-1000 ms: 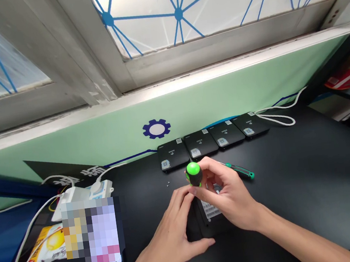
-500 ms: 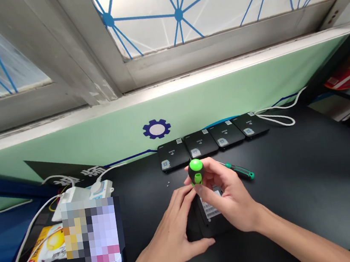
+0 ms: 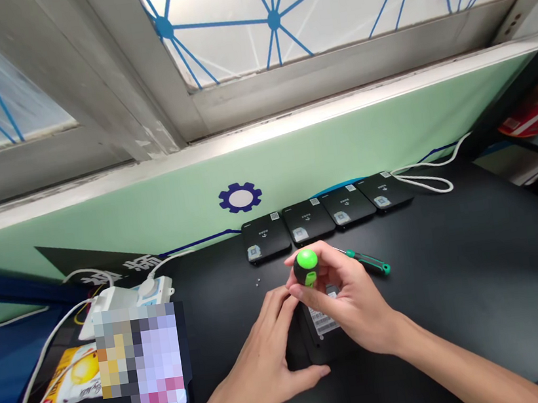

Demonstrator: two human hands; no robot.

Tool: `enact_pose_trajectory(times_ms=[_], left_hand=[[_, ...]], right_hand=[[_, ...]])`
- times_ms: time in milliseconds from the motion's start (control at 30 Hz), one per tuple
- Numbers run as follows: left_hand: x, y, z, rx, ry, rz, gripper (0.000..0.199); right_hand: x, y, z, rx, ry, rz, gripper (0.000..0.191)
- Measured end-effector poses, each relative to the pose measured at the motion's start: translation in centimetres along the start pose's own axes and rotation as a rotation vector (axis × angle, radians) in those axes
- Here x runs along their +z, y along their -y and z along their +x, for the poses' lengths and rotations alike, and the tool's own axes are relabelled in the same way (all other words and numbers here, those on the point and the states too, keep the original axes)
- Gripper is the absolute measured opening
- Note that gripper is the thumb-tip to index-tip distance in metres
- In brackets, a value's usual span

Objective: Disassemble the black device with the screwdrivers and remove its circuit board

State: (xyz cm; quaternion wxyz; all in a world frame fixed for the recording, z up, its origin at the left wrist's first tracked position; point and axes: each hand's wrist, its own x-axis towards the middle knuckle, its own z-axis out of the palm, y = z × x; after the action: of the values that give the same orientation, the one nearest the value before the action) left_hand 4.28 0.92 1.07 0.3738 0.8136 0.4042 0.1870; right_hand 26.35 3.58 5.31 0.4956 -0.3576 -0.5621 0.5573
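My right hand is closed round a screwdriver with a black and bright green handle, held upright over a black device that bears a white printed label. The driver's tip is hidden. At the device's left side rests my left hand, its thumb apart from the fingers, whose tips touch the device's upper left edge. Behind my right hand lies a second screwdriver with a green and black handle. Tiny screws lie on the table left of the hands.
Several black devices stand in a row along the green wall. A white power strip, a yellow and white packet and a blurred phone-like object are at the left. A white cable loops at the back right.
The top of the screwdriver handle has shifted slightly right and down, with the fingers of my right hand turning a little round it. My left hand stays in place.
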Motion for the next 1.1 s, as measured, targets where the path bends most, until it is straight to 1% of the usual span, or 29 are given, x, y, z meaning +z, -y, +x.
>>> enact_pose_trajectory(times_ms=[300,567,1100], left_hand=[[0.16,0.3,-0.12,0.007,-0.009,0.017,0.12],[0.07,0.03,0.04,0.017,-0.012,0.022,0.119],[0.04,-0.01,0.07,0.034,-0.009,0.045,0.128]], right_hand=[[0.05,-0.14,-0.16,-0.013,-0.008,0.031,0.023],[0.03,-0.13,-0.18,-0.014,-0.008,0.02,0.023],[0.01,-0.05,-0.11,-0.004,0.002,0.006,0.023]])
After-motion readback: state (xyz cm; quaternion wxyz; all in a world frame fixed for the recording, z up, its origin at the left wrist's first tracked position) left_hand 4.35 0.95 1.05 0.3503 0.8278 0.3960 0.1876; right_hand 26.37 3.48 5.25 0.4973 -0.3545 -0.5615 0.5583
